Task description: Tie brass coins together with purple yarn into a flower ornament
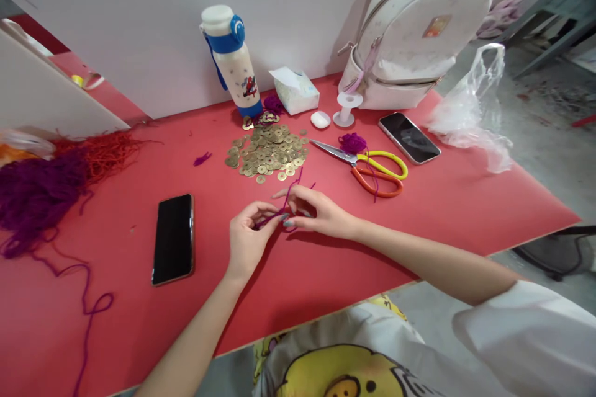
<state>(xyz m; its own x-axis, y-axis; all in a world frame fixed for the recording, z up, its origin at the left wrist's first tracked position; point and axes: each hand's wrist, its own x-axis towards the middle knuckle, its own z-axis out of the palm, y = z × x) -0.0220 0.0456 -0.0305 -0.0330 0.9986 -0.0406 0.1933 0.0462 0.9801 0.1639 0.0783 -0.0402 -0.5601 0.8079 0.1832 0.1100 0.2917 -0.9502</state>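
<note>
My left hand (251,239) is closed, its thumb and fingers pinching a short piece of purple yarn (292,187) just above the red table. Close against it on the right, my right hand (321,214) has its fingers curled around the same yarn, with its thumb near the left thumb. Loose ends of the yarn stick up between the hands. The exact crossing of the strands is hidden by the fingertips. Beyond the hands lies a heap of brass-coloured coins with holes (274,149). Scissors (377,167) with yellow and orange handles rest to the right.
A dark phone (173,239) lies left, another phone (410,138) right. A purple yarn pile (41,198) sits at far left. At the back stand a bottle (233,62), tissue pack (298,94), white spool (346,110) and backpack (419,31). A plastic bag (475,115) lies right.
</note>
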